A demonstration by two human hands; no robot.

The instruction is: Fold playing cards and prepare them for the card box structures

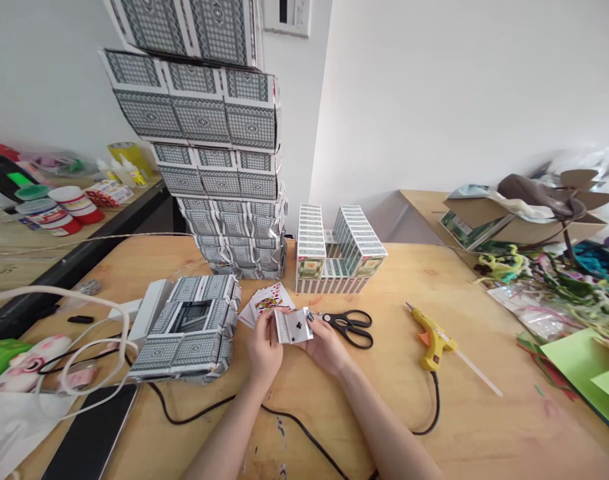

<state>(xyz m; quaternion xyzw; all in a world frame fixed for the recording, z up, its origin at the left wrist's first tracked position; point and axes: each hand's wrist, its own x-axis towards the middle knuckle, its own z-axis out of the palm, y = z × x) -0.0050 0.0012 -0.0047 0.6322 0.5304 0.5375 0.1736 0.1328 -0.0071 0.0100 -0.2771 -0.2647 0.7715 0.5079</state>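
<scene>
Near the middle of the table, my left hand [265,347] and my right hand [327,341] hold a folded playing card [298,326] between them, with black club marks on its white face. My fingers are closed on its two sides. Just behind lie loose playing cards [269,300], fanned out, partly covered by my left hand. Black-handled scissors [352,325] lie beside my right hand. To the left is a flat frame of folded patterned cards [189,333] with an opening in it.
A tall stack of card blocks [204,120] rises behind my left hand. Card boxes [334,283] stand at the back. A yellow glue gun [434,340] lies right, its black cord crossing the front. A phone [92,433] lies left; yarn and green paper [579,367] lie far right.
</scene>
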